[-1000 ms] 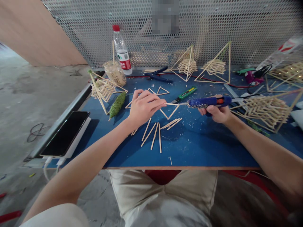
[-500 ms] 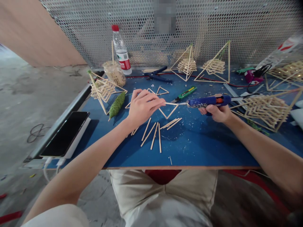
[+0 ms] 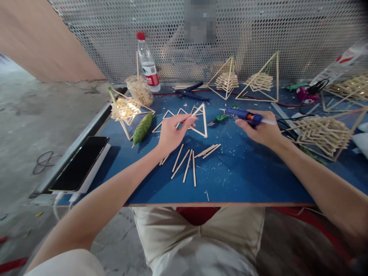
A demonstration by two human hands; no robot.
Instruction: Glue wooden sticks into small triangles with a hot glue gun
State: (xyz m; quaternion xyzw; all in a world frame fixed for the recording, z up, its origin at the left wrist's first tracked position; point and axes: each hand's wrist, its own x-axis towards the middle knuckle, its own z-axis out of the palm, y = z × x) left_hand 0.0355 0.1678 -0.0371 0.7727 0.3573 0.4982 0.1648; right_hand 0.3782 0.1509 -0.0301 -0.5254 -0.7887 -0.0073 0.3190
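Observation:
Between the fingertips of my left hand point(image 3: 176, 132) is a triangle of thin wooden sticks point(image 3: 205, 120), held a little above the table; my fingers hide part of it. My right hand point(image 3: 263, 128) is wrapped round a blue hot glue gun point(image 3: 243, 114), its nozzle pointing left, apart from the triangle. Small stick triangles point(image 3: 167, 113) lie behind my left hand. Several loose sticks point(image 3: 188, 165) are spread on the table in front of it. A green utility knife point(image 3: 220, 118) lies between my hands.
Stick pyramids point(image 3: 227, 81) stand along the back and at the right. A water bottle point(image 3: 148, 65) and a jar of stick pieces point(image 3: 139, 91) are at the back left. Green twine point(image 3: 143, 129) and a phone point(image 3: 80, 163) lie left. Dark blue pliers point(image 3: 191, 92) lie behind.
The glue gun has drawn back from the stick corner and turned, its nozzle now tilted up and left. My left hand has turned the triangle. The left pyramid's lights now glow.

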